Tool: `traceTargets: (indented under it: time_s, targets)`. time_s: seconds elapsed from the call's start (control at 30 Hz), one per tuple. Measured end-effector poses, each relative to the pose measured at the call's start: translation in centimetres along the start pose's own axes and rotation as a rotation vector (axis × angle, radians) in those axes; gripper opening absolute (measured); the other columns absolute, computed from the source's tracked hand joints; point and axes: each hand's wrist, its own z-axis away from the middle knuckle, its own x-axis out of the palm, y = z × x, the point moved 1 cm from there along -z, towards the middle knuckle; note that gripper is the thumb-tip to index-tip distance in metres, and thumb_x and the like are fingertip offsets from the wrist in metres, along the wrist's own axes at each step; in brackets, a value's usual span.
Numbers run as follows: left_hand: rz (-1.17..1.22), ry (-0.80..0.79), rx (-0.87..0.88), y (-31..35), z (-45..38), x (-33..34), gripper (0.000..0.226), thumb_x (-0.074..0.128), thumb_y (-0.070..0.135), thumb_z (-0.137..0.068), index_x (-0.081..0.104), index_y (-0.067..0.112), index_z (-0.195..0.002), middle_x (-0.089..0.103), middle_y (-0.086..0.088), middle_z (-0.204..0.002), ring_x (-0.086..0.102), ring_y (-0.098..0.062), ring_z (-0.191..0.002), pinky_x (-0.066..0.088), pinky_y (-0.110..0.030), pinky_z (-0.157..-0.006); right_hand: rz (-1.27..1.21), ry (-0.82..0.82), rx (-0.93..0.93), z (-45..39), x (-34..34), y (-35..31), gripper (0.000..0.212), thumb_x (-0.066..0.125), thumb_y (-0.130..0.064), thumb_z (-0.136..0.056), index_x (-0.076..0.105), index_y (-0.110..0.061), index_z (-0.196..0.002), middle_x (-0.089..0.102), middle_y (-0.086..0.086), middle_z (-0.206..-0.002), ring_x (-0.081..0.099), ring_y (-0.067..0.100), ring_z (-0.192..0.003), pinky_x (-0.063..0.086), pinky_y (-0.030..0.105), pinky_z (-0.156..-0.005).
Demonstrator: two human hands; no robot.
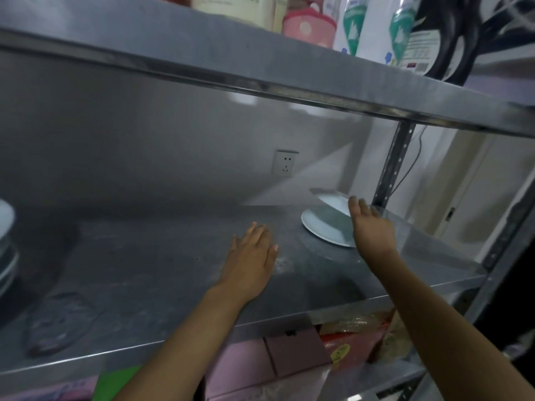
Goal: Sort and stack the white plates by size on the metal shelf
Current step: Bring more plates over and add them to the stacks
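Item: white plate (321, 227), flat on the metal shelf (173, 270) toward its right rear, just short of the perforated upright (390, 169); a second plate (333, 199) is tilted above it, far edge raised, near edge hidden behind my right hand (372, 230); I cannot tell whether that hand touches it or merely covers it from view.

Item: right hand, reaching over the two plates, fingers (359, 206) straight and close together, nothing visibly gripped.

Item: left hand (250, 264), flat over bare shelf near the middle, fingers straight and slightly spread, holding nothing; apart from both plates.

Item: stack of plates (5, 250) at the far left edge of the same shelf, mostly cut off by the frame; count and sizes not readable.

Item: wall socket (285, 166) behind the shelf; pink container (307, 26) and packets on the tier above; boxes on the tier below.

Handling note, my judgement: the plates look glazed, so stiff, smooth, likely slippery and liable to chip against steel or each other; moderate weight for one hand. Best hold is at the rim, thumb on top and fingers beneath, or two hands at opposite edges for the larger one; I would lower each flat and centred, largest at the bottom, not slide it. Sorting looks early; the right-hand pair and left stack remain well apart.
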Motion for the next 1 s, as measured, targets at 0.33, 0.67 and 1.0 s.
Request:
traceTargets:
  time_s: [0.33, 0.67, 1.0]
  targets:
    - [0.158, 0.299, 0.057, 0.4, 1.4, -2.7, 0.046, 0.042, 0.019, -0.099, 0.036, 0.013, -0.144, 0.032, -0.009, -0.152, 0.017, -0.022, -0.144, 0.014, -0.045, -0.117, -1.140, 0.255, 0.344, 1.0, -9.0, -8.3, 0.040, 0.045, 0.001, -0.086, 0.053, -0.010, -0.125, 0.067, 0.018, -0.103, 0.061, 0.035, -0.096, 0.047, 0.035, -0.082]
    - [-0.004, 0.608, 0.066, -3.1, 4.9, -12.5, 0.020, 0.064, 0.017, -0.088, 0.067, 0.005, -0.103, 0.066, -0.008, -0.107, 0.047, -0.032, -0.123, 0.032, -0.032, -0.107, -2.234, -0.352, 0.473, 2.1, -15.0, -20.3, 0.033, 0.049, 0.013, -0.083, 0.057, 0.003, -0.114, 0.065, 0.020, -0.100, 0.066, 0.030, -0.078, 0.057, 0.032, -0.047]
    - [-0.289, 0.889, -0.015, -10.1, 14.6, -27.1, 0.013, 0.065, 0.020, -0.087, 0.070, 0.008, -0.086, 0.066, -0.006, -0.084, 0.054, -0.023, -0.100, 0.033, -0.013, -0.090, -2.247, -0.589, 0.113, 4.1, -23.5, -34.9, 0.037, 0.040, -0.040, -0.099, 0.061, -0.011, -0.111, 0.068, 0.015, -0.102, 0.068, 0.027, -0.080, 0.057, 0.039, -0.062]
